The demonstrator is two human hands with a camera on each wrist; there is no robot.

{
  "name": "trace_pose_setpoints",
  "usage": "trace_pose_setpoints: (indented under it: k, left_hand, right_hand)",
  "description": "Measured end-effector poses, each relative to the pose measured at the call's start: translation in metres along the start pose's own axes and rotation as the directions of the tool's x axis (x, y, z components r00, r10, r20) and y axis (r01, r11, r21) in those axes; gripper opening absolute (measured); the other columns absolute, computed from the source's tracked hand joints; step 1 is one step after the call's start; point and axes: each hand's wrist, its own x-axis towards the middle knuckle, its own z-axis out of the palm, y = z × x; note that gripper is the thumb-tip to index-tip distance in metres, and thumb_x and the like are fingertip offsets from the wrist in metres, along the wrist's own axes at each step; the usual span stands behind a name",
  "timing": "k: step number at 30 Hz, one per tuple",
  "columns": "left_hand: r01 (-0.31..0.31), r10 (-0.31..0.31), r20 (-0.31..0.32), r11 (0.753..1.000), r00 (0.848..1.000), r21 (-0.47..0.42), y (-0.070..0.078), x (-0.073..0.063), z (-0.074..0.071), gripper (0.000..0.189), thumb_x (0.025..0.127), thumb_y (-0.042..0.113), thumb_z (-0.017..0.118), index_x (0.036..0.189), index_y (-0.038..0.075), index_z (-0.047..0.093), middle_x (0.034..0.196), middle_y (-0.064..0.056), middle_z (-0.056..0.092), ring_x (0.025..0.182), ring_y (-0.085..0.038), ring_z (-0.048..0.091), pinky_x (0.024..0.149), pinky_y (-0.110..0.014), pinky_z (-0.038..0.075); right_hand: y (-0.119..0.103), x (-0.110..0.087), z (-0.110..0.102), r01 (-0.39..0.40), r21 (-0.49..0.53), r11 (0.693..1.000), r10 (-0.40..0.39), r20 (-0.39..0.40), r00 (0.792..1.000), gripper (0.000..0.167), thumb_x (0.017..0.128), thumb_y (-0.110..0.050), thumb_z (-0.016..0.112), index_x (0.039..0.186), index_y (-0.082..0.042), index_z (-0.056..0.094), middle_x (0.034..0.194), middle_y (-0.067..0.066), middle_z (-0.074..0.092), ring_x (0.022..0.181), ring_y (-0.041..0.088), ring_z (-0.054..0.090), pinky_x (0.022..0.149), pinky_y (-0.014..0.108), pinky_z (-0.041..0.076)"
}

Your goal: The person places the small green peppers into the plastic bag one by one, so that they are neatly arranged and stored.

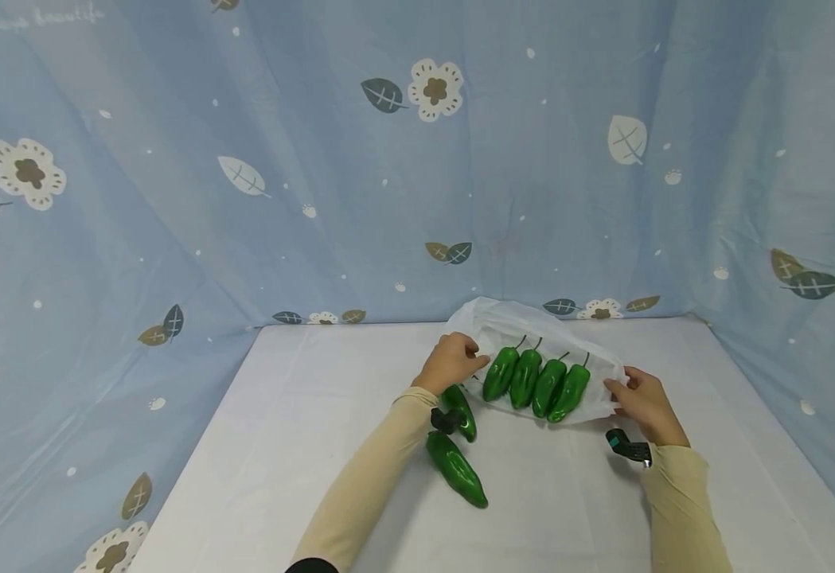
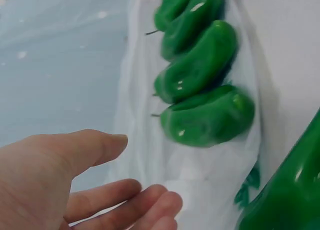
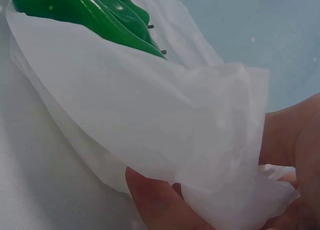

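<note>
Several glossy green chili peppers (image 1: 524, 378) lie side by side on a white plastic bag (image 1: 506, 317), their thin dark stems towards the back. My right hand (image 1: 645, 404) pinches the bag's right edge. In the right wrist view the crumpled plastic (image 3: 215, 115) runs between its thumb and fingers and hides part of them. Over the bag's left side is my left hand (image 1: 451, 364); in the left wrist view its thumb and fingers (image 2: 160, 200) are apart, with nothing between them. Closest to it on the bag is the leftmost pepper (image 2: 207, 117).
Two more peppers lie left of the bag on the white table: one (image 1: 462, 414) partly hidden by the left wrist, another (image 1: 458, 469) nearer the front. A blue curtain (image 1: 360, 183) with leaf and flower prints hangs behind the table and along its sides.
</note>
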Motion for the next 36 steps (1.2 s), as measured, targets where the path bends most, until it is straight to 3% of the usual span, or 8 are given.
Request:
trace_pose_setpoints:
  k: [13, 36]
  left_hand:
    - [0.012, -0.025, -0.084, 0.988, 0.996, -0.154, -0.014, -0.032, -0.024, 0.036, 0.098, 0.030, 0.072, 0.120, 0.002, 0.075, 0.111, -0.013, 0.077, 0.101, -0.027, 0.073, 0.086, -0.041, 0.060]
    - [0.042, -0.086, -0.213, 0.978, 0.973, -0.206, -0.039, -0.078, -0.043, 0.032, 0.097, 0.028, 0.072, 0.117, 0.004, 0.076, 0.105, -0.011, 0.078, 0.094, -0.023, 0.075, 0.079, -0.035, 0.061]
  right_hand:
    - [0.001, 0.001, -0.001, -0.008, 0.005, 1.000, 0.007, 0.008, 1.000, 0.061, 0.108, -0.027, 0.046, 0.153, 0.012, 0.033, 0.135, 0.034, 0.052, 0.110, 0.036, 0.062, 0.078, 0.034, 0.063]
    - [0.003, 0.004, -0.001, 0.001, 0.010, 1.000, -0.001, -0.003, 1.000, 0.060, 0.108, -0.027, 0.046, 0.152, 0.012, 0.035, 0.131, 0.033, 0.054, 0.107, 0.032, 0.063, 0.075, 0.031, 0.062]
